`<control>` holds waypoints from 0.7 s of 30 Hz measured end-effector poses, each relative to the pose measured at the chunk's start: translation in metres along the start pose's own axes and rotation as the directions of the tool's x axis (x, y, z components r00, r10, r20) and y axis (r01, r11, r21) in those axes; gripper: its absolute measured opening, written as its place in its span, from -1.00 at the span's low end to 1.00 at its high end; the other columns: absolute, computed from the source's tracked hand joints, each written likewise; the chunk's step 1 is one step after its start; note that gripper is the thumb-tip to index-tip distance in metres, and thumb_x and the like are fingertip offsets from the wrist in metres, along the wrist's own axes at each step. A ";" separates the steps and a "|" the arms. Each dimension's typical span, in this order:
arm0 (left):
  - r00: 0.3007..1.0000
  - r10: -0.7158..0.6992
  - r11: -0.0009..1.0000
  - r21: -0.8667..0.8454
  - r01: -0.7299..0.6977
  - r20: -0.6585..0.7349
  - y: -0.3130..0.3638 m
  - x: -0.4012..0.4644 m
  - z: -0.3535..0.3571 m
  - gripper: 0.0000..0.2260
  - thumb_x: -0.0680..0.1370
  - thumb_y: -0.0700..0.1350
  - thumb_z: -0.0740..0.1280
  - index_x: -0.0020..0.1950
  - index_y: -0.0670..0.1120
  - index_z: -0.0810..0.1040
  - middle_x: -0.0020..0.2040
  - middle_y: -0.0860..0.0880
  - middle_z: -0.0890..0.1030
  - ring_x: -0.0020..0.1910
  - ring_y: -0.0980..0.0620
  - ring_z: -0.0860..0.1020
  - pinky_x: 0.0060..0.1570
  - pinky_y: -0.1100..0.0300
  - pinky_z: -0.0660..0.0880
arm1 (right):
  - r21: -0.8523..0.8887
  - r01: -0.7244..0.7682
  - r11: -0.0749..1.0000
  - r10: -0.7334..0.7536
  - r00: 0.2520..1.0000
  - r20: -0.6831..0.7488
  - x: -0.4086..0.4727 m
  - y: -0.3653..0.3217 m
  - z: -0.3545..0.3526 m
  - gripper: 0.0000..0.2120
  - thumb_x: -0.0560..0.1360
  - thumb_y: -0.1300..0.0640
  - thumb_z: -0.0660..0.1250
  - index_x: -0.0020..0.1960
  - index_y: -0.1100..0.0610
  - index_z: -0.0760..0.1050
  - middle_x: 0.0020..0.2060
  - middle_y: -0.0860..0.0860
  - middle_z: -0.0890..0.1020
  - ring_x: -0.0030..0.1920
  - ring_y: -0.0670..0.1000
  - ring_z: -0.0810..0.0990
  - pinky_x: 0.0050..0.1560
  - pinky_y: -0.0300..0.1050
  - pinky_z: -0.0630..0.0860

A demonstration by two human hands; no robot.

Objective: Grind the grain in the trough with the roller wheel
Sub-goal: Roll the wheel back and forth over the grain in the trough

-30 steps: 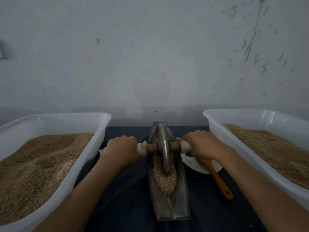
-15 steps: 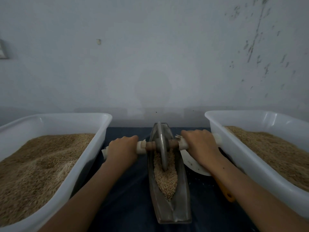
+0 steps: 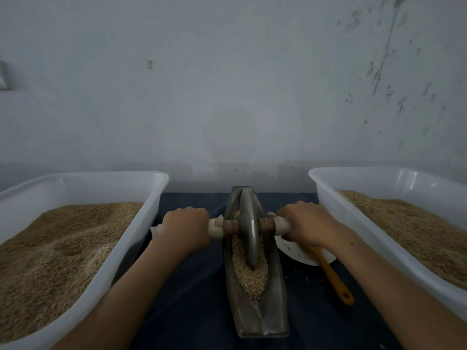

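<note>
1. Compared with half a second back, the roller wheel [image 3: 249, 229] has come toward the near end of the trough [image 3: 255, 317]; its bottom edge now digs into the grain [image 3: 249, 276] around the middle of the pile instead of at the far end.
2. The orange handle [image 3: 333, 276] and the white plate [image 3: 293, 250], mostly hidden under the right forearm before, show again on the dark cloth [image 3: 192, 294].
3. Left hand [image 3: 185, 227]: fingers curled tight round the white-wrapped left end of the axle, knuckles up, forearm running straight back toward the near edge.
4. Right hand [image 3: 304, 223]: same deal on the right end, a closed grip over the wrapped handle, wrist just above the plate.
5. The wheel stands upright in the trough's groove, with the brown axle level across it.
6. The trough sits mid-desk, lengthwise, between the left tub [image 3: 141, 178] and the right tub [image 3: 328, 173], both holding tan grain.
</note>
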State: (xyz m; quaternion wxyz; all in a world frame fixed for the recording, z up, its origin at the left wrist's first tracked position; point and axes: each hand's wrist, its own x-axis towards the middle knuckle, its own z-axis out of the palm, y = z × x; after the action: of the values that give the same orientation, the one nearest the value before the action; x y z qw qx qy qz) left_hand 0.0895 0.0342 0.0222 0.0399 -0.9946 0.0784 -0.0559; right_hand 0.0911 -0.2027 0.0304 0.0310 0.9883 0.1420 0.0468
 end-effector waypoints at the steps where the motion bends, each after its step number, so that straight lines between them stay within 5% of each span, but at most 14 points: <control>1: 1.000 -0.001 1.000 -0.015 0.000 -0.031 0.000 0.000 0.001 -0.86 0.50 -0.01 0.32 0.00 -0.02 0.47 -0.08 0.01 0.56 -0.09 0.02 0.55 -0.04 0.13 0.50 | -0.009 -0.009 1.000 0.008 0.998 -0.060 0.001 0.000 0.003 -0.89 0.49 0.05 0.30 -0.15 -0.08 0.37 -0.15 -0.04 0.58 -0.12 0.03 0.56 -0.21 -0.12 0.35; 5: 0.980 -0.012 0.997 -0.075 -0.003 -0.198 0.000 -0.002 0.010 -0.86 0.53 0.03 0.29 -0.08 0.04 0.35 -0.14 0.05 0.51 -0.18 0.06 0.48 -0.13 0.16 0.42 | -0.105 -0.032 0.994 -0.007 0.938 -0.347 0.007 -0.002 0.018 -0.86 0.52 0.10 0.22 -0.16 -0.03 0.27 -0.15 -0.04 0.59 -0.12 0.06 0.56 -0.24 -0.10 0.21; 8: 0.976 -0.014 0.997 -0.082 -0.004 -0.217 -0.002 -0.001 0.013 -0.84 0.52 0.03 0.29 -0.10 0.04 0.33 -0.19 0.08 0.44 -0.22 0.08 0.43 -0.16 0.18 0.38 | -0.153 -0.041 0.987 -0.024 0.916 -0.401 0.008 -0.002 0.022 -0.85 0.51 0.12 0.22 -0.14 -0.03 0.26 -0.15 -0.04 0.59 -0.10 0.07 0.56 -0.21 -0.09 0.19; 13: 0.999 -0.011 0.999 -0.039 0.010 -0.041 -0.003 0.003 0.007 -0.87 0.49 0.00 0.32 -0.04 -0.02 0.48 -0.22 0.05 0.47 -0.20 0.05 0.49 -0.13 0.16 0.45 | -0.066 0.004 0.998 -0.012 0.994 -0.108 0.003 0.000 0.003 -0.94 0.49 0.06 0.31 -0.07 -0.05 0.43 -0.08 -0.03 0.61 -0.07 0.04 0.58 -0.17 -0.10 0.40; 16: 0.998 0.000 1.000 0.003 0.000 0.060 -0.003 0.003 -0.001 -0.84 0.44 0.01 0.35 -0.07 -0.01 0.44 -0.29 0.07 0.41 -0.22 0.04 0.46 -0.14 0.15 0.44 | -0.012 0.017 1.000 -0.016 0.994 0.112 -0.001 0.001 -0.008 -0.77 0.44 0.04 0.41 0.08 -0.03 0.54 -0.05 -0.02 0.64 -0.06 0.01 0.60 -0.11 -0.11 0.50; 21: 0.999 0.012 1.000 0.010 -0.013 0.042 -0.002 0.001 -0.002 -0.84 0.45 0.02 0.35 -0.11 -0.01 0.42 -0.27 0.07 0.44 -0.20 0.04 0.49 -0.11 0.15 0.46 | 0.011 0.006 1.000 -0.007 0.993 0.120 -0.001 0.002 -0.007 -0.78 0.44 0.03 0.42 0.08 -0.05 0.54 -0.05 -0.02 0.64 -0.06 0.01 0.60 -0.07 -0.08 0.53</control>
State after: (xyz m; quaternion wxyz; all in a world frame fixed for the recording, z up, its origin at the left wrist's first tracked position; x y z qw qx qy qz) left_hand 0.0909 0.0357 0.0247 0.0468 -0.9948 0.0834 -0.0354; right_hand 0.0900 -0.2044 0.0370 0.0345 0.9890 0.1432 -0.0135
